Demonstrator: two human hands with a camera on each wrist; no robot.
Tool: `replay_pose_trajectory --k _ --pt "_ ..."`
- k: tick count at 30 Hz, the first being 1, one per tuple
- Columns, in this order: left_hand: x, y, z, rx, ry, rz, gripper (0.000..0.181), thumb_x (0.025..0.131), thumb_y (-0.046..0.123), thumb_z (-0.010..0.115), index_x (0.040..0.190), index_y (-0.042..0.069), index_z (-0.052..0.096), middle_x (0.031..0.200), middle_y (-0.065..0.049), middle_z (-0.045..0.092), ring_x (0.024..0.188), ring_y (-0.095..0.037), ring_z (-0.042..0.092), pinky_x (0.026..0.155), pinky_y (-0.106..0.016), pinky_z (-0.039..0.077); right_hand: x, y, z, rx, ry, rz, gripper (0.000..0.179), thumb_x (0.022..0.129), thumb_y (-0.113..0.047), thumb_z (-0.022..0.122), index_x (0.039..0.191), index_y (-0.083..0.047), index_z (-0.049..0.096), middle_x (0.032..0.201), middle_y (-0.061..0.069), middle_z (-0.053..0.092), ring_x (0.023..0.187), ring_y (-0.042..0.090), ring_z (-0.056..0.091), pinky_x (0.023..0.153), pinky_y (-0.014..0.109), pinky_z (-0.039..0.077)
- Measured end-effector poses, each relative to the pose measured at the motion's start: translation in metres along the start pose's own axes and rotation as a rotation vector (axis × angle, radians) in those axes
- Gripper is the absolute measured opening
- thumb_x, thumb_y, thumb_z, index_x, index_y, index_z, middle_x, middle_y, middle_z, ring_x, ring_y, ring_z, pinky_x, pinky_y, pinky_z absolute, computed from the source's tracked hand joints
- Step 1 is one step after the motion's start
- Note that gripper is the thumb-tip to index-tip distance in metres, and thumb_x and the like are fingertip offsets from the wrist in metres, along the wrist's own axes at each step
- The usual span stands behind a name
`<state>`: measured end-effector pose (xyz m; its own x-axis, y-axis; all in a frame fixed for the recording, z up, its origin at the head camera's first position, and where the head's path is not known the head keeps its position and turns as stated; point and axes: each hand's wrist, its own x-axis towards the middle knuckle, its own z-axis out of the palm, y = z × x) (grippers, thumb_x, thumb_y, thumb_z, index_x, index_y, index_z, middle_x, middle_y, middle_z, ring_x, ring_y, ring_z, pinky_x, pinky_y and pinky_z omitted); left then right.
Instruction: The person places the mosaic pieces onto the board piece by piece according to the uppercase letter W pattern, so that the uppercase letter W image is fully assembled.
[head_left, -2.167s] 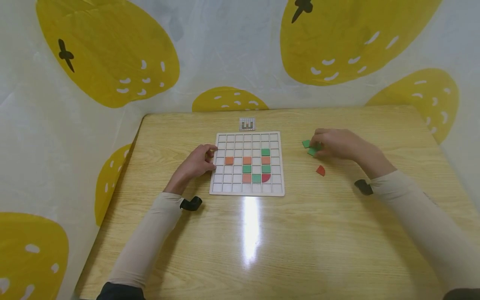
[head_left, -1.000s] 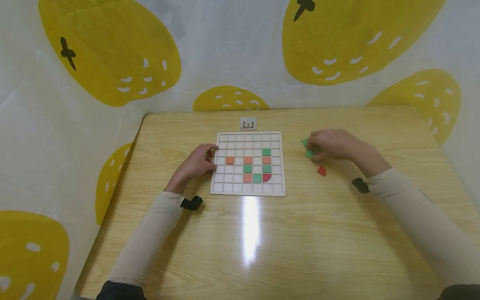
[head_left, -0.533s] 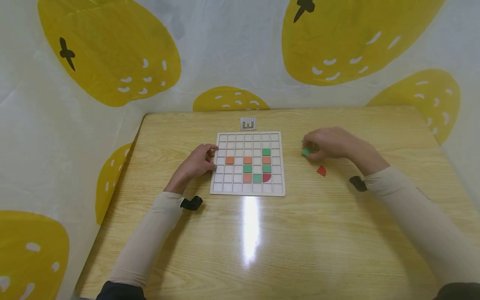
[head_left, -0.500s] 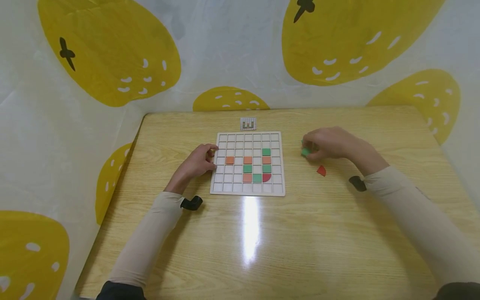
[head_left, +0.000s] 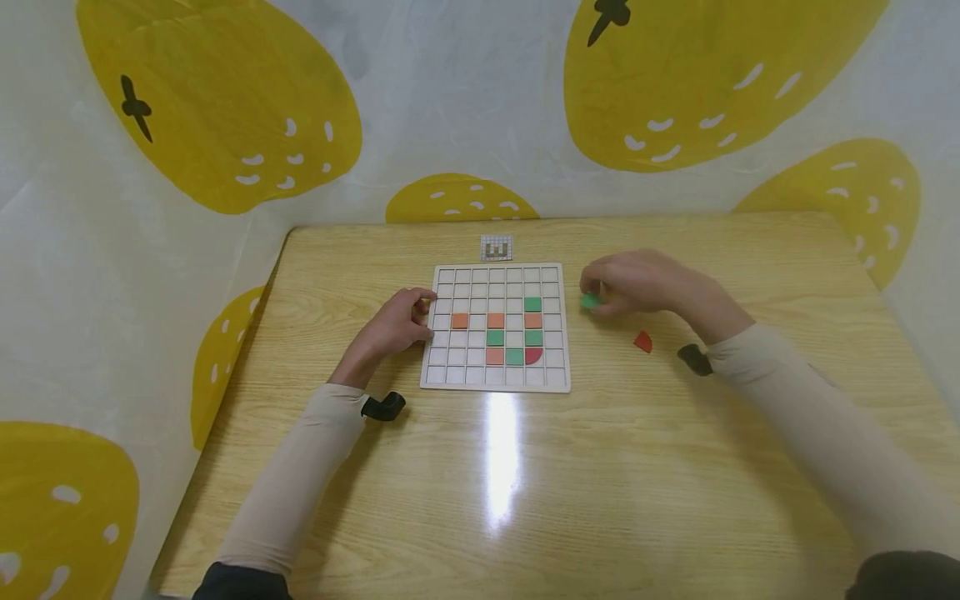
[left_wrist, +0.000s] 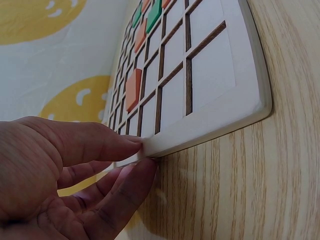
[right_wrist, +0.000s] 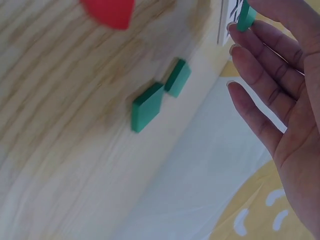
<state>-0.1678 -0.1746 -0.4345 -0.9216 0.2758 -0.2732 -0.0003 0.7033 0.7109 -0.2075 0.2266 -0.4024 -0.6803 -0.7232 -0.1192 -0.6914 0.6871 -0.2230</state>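
On my feed a wood-grain table [head_left: 600,483] fills the lower frame. Centre: the left hand [head_left: 393,323] holds the left rim of the board [head_left: 456,374] at its fingertips; I judge it rigid, best gripped there. Right of centre: the right hand [head_left: 637,279] pinches a green tile [head_left: 590,302], apart from the board. I expect it light, stiff, perhaps slippery; grip opposite edges. Top centre: a card [head_left: 497,247] bears a sideways-E-like figure; I can read no brand.

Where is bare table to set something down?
Bare: table in front of the grid board, between the sleeves; also left of the left hand. Crowded: right of the board, around the right hand, loose green tiles and red piece.
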Motion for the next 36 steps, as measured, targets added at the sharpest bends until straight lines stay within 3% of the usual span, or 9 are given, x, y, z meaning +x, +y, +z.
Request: replay_pose_trajectory --k 36 --pt "0.000 -0.002 0.000 0.019 0.004 0.007 0.063 0.089 -0.006 0.072 0.146 0.003 0.048 0.122 -0.016 0.051 0.098 -0.027 0.053 0.079 -0.035 0.048 0.063 -0.065 -0.001 0.000 -0.040 -0.221 0.028 0.087 -0.031 0.077 0.109 -0.015 0.070 0.094 -0.003 0.067 0.081 0.011 0.058 0.071 0.035 0.051"
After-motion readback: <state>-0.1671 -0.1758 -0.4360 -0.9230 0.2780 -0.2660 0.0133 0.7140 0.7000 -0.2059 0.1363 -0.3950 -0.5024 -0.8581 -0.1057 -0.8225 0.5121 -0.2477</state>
